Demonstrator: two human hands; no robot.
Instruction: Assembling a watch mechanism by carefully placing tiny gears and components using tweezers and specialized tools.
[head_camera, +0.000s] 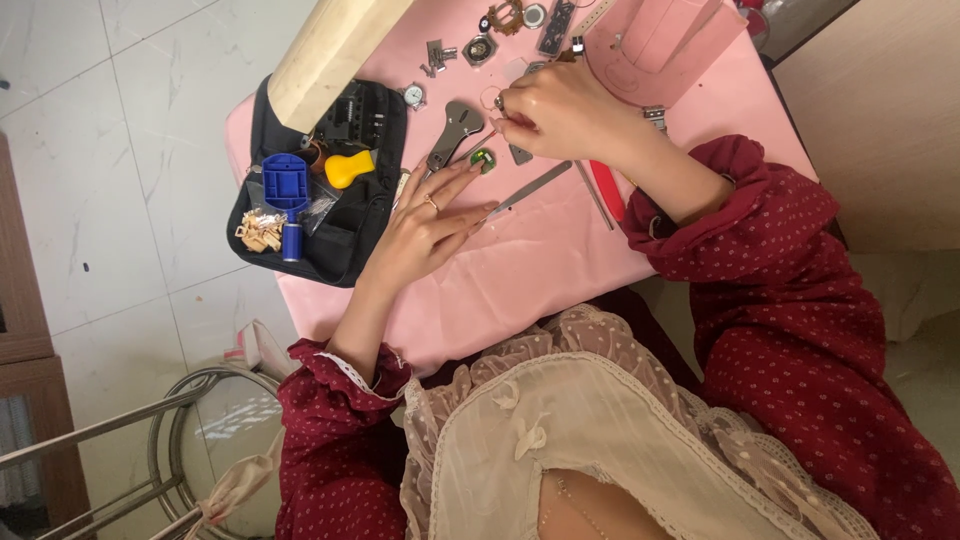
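Pinching something too small to identify, the right hand (560, 110) works while the left hand (430, 225) lies spread flat on the pink table (540, 270).

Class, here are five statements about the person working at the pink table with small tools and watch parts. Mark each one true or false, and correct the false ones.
1. The left hand lies flat on the pink table. True.
2. A ring shows on the left hand. True.
3. The black tool case lies closed. False: it lies open, with a blue tool and a yellow-handled tool on it.
4. The right hand rests in the person's lap. False: it is over the table, fingers pinched around a small part.
5. The table covering is green. False: it is pink.
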